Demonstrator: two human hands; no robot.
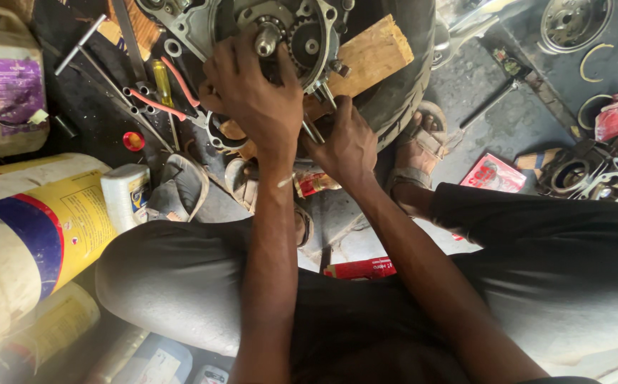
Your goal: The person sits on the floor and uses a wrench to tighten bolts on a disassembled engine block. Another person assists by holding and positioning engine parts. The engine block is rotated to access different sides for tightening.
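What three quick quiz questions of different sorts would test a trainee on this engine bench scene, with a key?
1. True or false: the left hand rests on the engine casing beside its shaft.
2. Multiple choice: the wooden block lies A) on the tyre, right of the casing; B) on the yellow drum; C) in the right hand.
3. Fill in: the pliers left of the left hand have ___ handles.

Key: 1 true; 2 A; 3 red.
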